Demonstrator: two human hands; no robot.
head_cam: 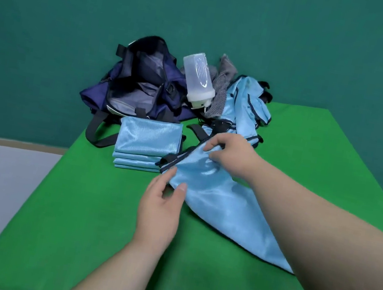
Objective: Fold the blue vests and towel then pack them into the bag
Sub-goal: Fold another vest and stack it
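Observation:
A light blue vest (220,208) with dark trim lies unfolded across the green table (93,230), running from the middle toward the right front. My left hand (160,206) pinches its near left edge between thumb and fingers. My right hand (230,157) grips the vest's upper edge by the dark trim. A stack of folded blue vests (145,144) sits left of it. Another unfolded blue vest (246,106) is heaped at the back. A grey striped towel (221,86) lies crumpled behind it. The navy bag (143,80) stands open at the back left.
A translucent plastic bottle (198,79) leans cap-down between the bag and the towel. The bag's black strap (96,133) hangs over the table's back left edge. Green tabletop stretches in front of my hands. A teal wall stands behind.

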